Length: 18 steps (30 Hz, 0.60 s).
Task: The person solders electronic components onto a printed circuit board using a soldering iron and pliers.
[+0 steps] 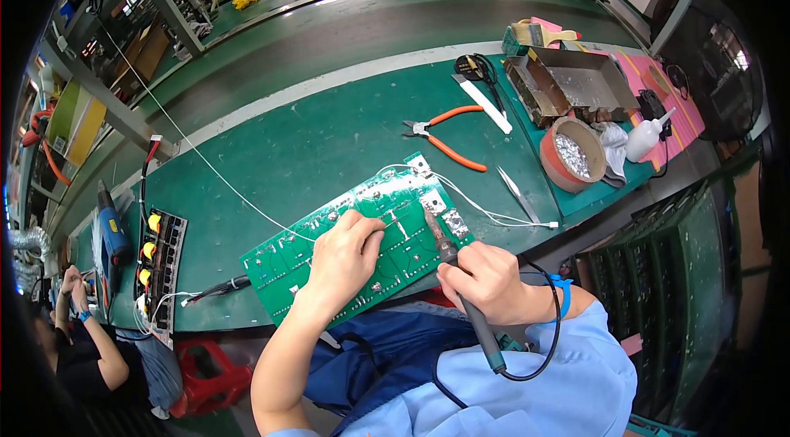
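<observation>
A green circuit board (280,262) lies tilted at the near edge of the bench, with solder joints over its upper face. My right hand (487,282) grips a soldering iron (480,328), its tip down by a silvery pad near the board's right end. Resting over the middle of the board, my left hand (341,258) pinches a thin solder wire (196,147) that comes down from the upper left. The wire's end points toward the iron's tip. White leads (485,211) run from the board's far right corner to a small plug.
Orange-handled cutters (444,137), tweezers (517,194) and a white strip (484,104) lie beyond the board. Right of them are a round tub (573,155) of metal bits, a tray (588,83) and a squeeze bottle (646,139). Another board (169,260) and a co-worker (99,346) are left.
</observation>
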### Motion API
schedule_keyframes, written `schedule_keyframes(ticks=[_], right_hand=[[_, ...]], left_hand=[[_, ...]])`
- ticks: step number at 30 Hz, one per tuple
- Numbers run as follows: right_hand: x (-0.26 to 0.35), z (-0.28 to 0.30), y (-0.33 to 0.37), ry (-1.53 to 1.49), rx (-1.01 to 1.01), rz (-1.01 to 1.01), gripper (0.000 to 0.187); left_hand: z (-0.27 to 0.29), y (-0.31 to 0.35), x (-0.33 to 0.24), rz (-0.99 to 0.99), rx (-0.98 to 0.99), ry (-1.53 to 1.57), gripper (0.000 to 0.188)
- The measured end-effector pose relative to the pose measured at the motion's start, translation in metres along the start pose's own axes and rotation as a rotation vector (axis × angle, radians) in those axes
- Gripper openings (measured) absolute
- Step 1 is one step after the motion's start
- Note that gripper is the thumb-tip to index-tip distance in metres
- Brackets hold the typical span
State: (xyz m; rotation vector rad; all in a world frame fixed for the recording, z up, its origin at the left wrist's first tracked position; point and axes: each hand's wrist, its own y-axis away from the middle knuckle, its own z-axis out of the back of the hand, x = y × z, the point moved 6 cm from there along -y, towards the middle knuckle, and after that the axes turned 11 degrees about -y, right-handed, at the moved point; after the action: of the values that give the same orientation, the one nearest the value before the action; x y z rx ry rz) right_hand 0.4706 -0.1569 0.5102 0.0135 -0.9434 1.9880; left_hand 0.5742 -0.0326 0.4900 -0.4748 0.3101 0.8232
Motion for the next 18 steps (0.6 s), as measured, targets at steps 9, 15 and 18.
schedule_keyframes(ticks=[9,15,18], right_hand=[[-0.021,0.017,-0.001,-0.162,-0.132,-0.039,0.015],[-0.05,0.031,0.013,-0.333,-0.27,-0.148,0.017],[-0.055,0.029,0.014,-0.395,-0.263,-0.175,0.015]], left_hand=[[0.001,0.0,0.002,0.005,0.003,0.0,0.006],[0.001,0.0,0.003,0.011,0.002,-0.006,0.006],[0.002,0.0,0.002,0.019,0.009,-0.008,0.007]])
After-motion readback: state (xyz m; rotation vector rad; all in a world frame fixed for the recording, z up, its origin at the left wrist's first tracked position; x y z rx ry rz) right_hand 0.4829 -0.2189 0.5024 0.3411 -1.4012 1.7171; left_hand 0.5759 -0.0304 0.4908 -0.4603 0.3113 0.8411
